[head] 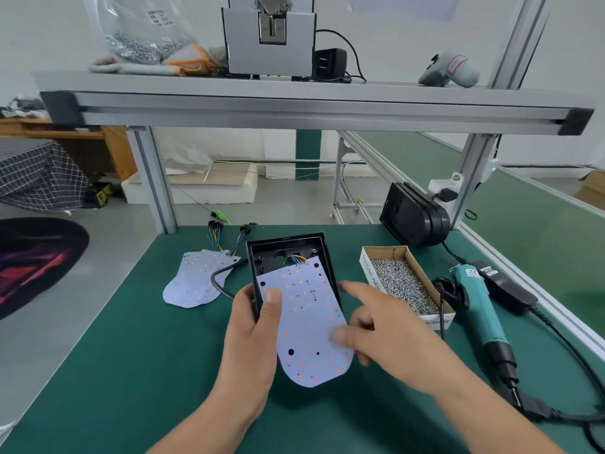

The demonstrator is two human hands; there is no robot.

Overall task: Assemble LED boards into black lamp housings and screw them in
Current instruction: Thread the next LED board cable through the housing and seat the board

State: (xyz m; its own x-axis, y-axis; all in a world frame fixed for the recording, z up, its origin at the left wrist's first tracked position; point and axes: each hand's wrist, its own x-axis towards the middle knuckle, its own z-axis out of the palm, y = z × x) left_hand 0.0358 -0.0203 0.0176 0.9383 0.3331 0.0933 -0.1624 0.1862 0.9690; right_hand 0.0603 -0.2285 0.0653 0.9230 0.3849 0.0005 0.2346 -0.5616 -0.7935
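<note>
The job looks to be in its early part. One white, round-ended LED board dotted with red and orange points [307,322] lies in the open black rectangular plastic lamp housing [288,244] at the centre of the frame, its coloured wires running into a hole near the housing's far end. Its rounded end hangs out past the near edge, so it does not seem seated, and no screw can be made out in it. Seating and screwing are judged still to come. A small stack of spare white LED boards [193,283] waits at left of centre on the green table [147,371]. The open cardboard box of silver screws [384,251] and the teal electric screwdriver [481,309] lie untouched at right. The left hand [252,335] has its grip clamped on the housing's left wall, thumb flat on the board. The right hand [386,329] holds nothing, its fingers spread apart and its thumb resting at the board's right edge.
</note>
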